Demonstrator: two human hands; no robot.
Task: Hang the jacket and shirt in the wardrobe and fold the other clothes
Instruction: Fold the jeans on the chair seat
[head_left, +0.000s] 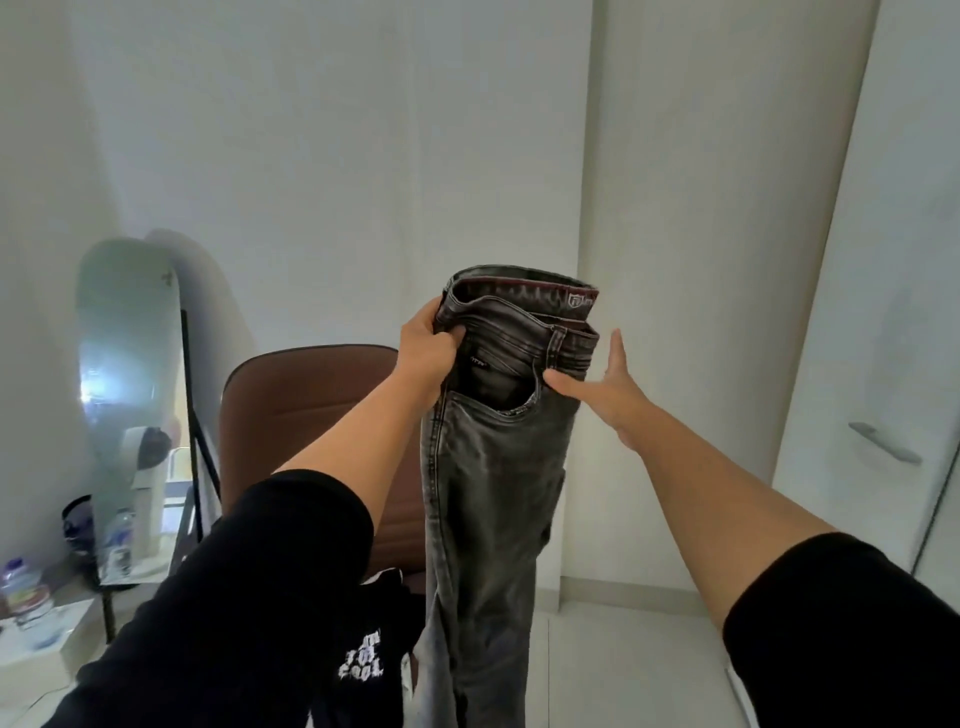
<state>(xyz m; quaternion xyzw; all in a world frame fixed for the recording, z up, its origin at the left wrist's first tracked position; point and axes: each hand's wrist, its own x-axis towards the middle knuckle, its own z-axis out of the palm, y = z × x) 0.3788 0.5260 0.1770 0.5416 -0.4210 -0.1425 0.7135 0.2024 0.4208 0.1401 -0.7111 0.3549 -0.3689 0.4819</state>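
Observation:
A pair of washed grey jeans (488, 467) hangs upright in front of me, folded lengthwise, legs trailing down out of view. My left hand (428, 353) grips the waistband at its left edge. My right hand (605, 387) lies flat against the right side near the front pocket, thumb pressing the denim, fingers spread. A black garment with white lettering (363, 657) lies below on the seat of a brown chair (311, 395). The white wardrobe door (883, 312) with a metal handle (883, 441) stands at the right.
A tall standing mirror (130, 374) on a black frame leans at the left. Water bottles (23, 587) and small items sit on a low white surface by it. White walls and a pillar stand behind; pale floor lies at the lower right.

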